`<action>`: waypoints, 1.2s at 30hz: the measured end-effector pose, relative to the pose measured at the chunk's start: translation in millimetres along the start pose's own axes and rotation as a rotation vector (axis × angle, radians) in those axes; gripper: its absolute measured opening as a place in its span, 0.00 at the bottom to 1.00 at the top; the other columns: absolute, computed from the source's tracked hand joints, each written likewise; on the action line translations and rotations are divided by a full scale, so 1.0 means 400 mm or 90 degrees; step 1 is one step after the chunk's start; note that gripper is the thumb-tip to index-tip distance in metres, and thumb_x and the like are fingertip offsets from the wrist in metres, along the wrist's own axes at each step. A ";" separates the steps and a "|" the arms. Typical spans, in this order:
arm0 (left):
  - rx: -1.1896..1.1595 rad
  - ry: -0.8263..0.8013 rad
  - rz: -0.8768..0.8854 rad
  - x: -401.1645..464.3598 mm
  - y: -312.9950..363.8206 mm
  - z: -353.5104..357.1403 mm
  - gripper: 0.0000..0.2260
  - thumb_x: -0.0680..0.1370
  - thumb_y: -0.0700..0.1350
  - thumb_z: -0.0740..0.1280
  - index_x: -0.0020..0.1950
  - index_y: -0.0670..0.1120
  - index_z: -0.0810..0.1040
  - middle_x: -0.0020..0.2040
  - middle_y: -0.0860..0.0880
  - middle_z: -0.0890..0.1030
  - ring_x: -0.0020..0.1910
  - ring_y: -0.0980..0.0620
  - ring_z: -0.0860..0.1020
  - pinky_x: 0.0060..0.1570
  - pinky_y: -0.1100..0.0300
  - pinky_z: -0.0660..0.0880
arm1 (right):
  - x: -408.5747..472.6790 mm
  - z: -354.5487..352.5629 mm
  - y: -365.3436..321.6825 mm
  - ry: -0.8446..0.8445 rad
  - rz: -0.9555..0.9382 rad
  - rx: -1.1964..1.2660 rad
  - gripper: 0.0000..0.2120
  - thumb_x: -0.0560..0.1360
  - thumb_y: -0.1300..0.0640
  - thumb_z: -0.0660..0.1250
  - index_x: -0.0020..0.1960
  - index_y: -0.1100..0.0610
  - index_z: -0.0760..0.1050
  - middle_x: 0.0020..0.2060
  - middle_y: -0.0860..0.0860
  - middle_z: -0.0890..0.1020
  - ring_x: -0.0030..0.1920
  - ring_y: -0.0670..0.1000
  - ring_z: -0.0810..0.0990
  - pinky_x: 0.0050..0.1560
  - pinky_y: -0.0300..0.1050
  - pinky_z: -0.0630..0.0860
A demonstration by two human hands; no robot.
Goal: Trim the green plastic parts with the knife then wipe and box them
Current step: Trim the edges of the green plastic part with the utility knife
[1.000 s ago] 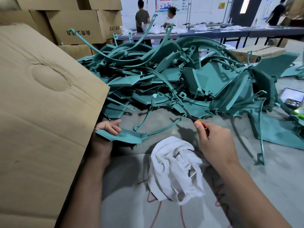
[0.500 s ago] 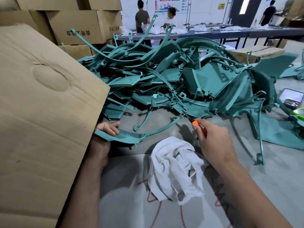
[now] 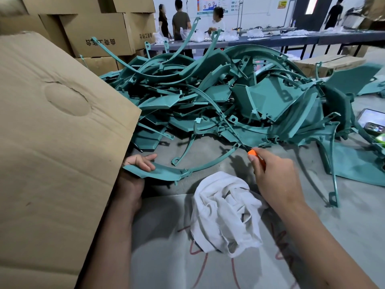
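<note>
A curved green plastic part (image 3: 166,173) lies on the grey table, its thin arm arching up to the right. My left hand (image 3: 140,162) grips its broad left end, partly hidden behind a cardboard flap. My right hand (image 3: 275,174) holds an orange-handled knife (image 3: 252,152), whose blade touches the far end of the part's arm. A crumpled white cloth (image 3: 225,211) lies between my forearms. Behind the part rises a big heap of green plastic parts (image 3: 218,94).
A large cardboard box flap (image 3: 52,142) fills the left side. Stacked cartons (image 3: 100,32) stand behind it. A phone (image 3: 373,122) lies at the right edge. Three people (image 3: 180,19) stand at a long table (image 3: 270,39) far back. A flat carton (image 3: 327,63) sits behind the heap.
My right hand with the knife has slid slightly up and left along the part's thin arm. My left hand keeps its grip in the same place.
</note>
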State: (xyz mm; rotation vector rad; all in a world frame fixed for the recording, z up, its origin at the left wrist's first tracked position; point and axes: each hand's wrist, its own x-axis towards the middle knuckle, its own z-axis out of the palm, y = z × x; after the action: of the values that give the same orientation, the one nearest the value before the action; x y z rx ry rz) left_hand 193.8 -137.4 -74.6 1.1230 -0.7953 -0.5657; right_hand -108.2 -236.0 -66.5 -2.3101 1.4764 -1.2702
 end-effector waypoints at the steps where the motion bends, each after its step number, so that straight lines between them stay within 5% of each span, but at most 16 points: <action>1: -0.001 0.002 -0.002 0.000 0.001 0.001 0.28 0.73 0.26 0.50 0.21 0.50 0.73 0.28 0.52 0.79 0.53 0.50 0.82 0.56 0.55 0.73 | 0.000 0.001 -0.002 -0.007 0.011 0.001 0.15 0.85 0.48 0.62 0.62 0.55 0.83 0.33 0.51 0.83 0.32 0.54 0.79 0.36 0.53 0.81; 4: -0.011 0.017 -0.002 -0.003 0.003 0.009 0.28 0.73 0.26 0.50 0.20 0.50 0.73 0.27 0.52 0.79 0.52 0.49 0.82 0.56 0.55 0.73 | 0.000 -0.002 -0.006 -0.048 0.017 0.019 0.15 0.84 0.47 0.61 0.59 0.53 0.83 0.32 0.48 0.82 0.31 0.50 0.79 0.34 0.51 0.79; 7: -0.024 0.039 -0.009 -0.007 0.006 0.020 0.27 0.72 0.26 0.50 0.20 0.49 0.72 0.27 0.51 0.79 0.51 0.49 0.83 0.56 0.55 0.73 | -0.012 -0.006 -0.038 -0.211 -0.041 0.108 0.15 0.83 0.42 0.59 0.54 0.46 0.82 0.32 0.43 0.82 0.28 0.44 0.79 0.27 0.39 0.74; 9: -0.026 0.031 -0.006 -0.009 0.008 0.032 0.28 0.71 0.25 0.50 0.19 0.48 0.73 0.26 0.50 0.79 0.52 0.47 0.82 0.55 0.56 0.73 | -0.023 -0.002 -0.063 -0.260 -0.092 0.137 0.18 0.84 0.39 0.55 0.53 0.45 0.82 0.33 0.43 0.83 0.31 0.45 0.80 0.31 0.42 0.75; 11: -0.029 0.015 0.007 -0.012 0.005 0.048 0.28 0.71 0.24 0.50 0.18 0.47 0.73 0.26 0.50 0.79 0.53 0.46 0.82 0.53 0.57 0.73 | -0.024 0.002 -0.077 -0.248 -0.129 0.115 0.17 0.86 0.41 0.55 0.52 0.47 0.80 0.34 0.44 0.83 0.34 0.47 0.79 0.37 0.51 0.76; 18: -0.049 -0.052 0.121 -0.008 -0.029 0.063 0.31 0.74 0.20 0.52 0.25 0.49 0.78 0.31 0.50 0.82 0.54 0.48 0.84 0.59 0.59 0.77 | -0.026 0.008 -0.084 -0.263 -0.164 0.161 0.19 0.85 0.41 0.54 0.53 0.49 0.81 0.38 0.44 0.84 0.36 0.48 0.80 0.41 0.55 0.76; 24: -0.099 -0.153 0.113 0.031 -0.065 0.027 0.39 0.75 0.18 0.43 0.28 0.51 0.82 0.34 0.53 0.85 0.52 0.56 0.85 0.61 0.58 0.77 | -0.024 0.000 -0.082 -0.307 -0.182 0.235 0.17 0.86 0.45 0.57 0.47 0.51 0.79 0.35 0.46 0.81 0.35 0.51 0.78 0.38 0.50 0.74; 27: -0.128 -0.241 0.195 0.023 -0.038 0.032 0.16 0.79 0.38 0.67 0.36 0.56 0.83 0.39 0.57 0.85 0.56 0.56 0.84 0.66 0.53 0.75 | -0.024 -0.009 -0.079 -0.313 -0.155 0.298 0.16 0.87 0.45 0.58 0.51 0.51 0.81 0.36 0.48 0.82 0.35 0.50 0.78 0.38 0.47 0.73; 29: -0.129 -0.300 0.248 0.013 -0.028 0.042 0.05 0.69 0.49 0.77 0.40 0.57 0.83 0.41 0.57 0.85 0.58 0.53 0.83 0.69 0.52 0.73 | -0.025 -0.009 -0.077 -0.292 -0.143 0.297 0.18 0.86 0.44 0.58 0.51 0.53 0.82 0.37 0.49 0.82 0.36 0.50 0.79 0.39 0.51 0.75; 31: -0.131 -0.303 0.224 0.012 -0.020 0.045 0.08 0.65 0.45 0.78 0.39 0.57 0.83 0.41 0.57 0.85 0.59 0.53 0.83 0.69 0.53 0.73 | -0.025 -0.007 -0.078 -0.299 -0.154 0.272 0.19 0.86 0.43 0.57 0.52 0.54 0.82 0.39 0.49 0.84 0.38 0.52 0.81 0.42 0.54 0.76; 34: -0.143 -0.304 0.214 0.019 -0.018 0.033 0.16 0.77 0.37 0.68 0.44 0.59 0.85 0.45 0.61 0.85 0.58 0.60 0.82 0.69 0.57 0.72 | -0.024 -0.011 -0.076 -0.316 -0.172 0.258 0.22 0.86 0.41 0.56 0.53 0.55 0.81 0.41 0.50 0.85 0.41 0.55 0.83 0.43 0.56 0.77; 36: -0.110 -0.323 0.213 0.023 -0.013 0.031 0.06 0.76 0.50 0.71 0.45 0.61 0.86 0.46 0.63 0.85 0.57 0.63 0.82 0.69 0.60 0.71 | -0.022 -0.017 -0.074 -0.327 -0.171 0.271 0.23 0.86 0.40 0.55 0.55 0.54 0.81 0.43 0.51 0.86 0.42 0.55 0.83 0.44 0.56 0.77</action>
State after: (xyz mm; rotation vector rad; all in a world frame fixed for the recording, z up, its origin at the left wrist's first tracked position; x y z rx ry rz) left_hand 189.4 -153.1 -74.1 0.6688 -1.3163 -0.6290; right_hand -94.0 -211.4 -52.5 -2.3336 0.6803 -0.8319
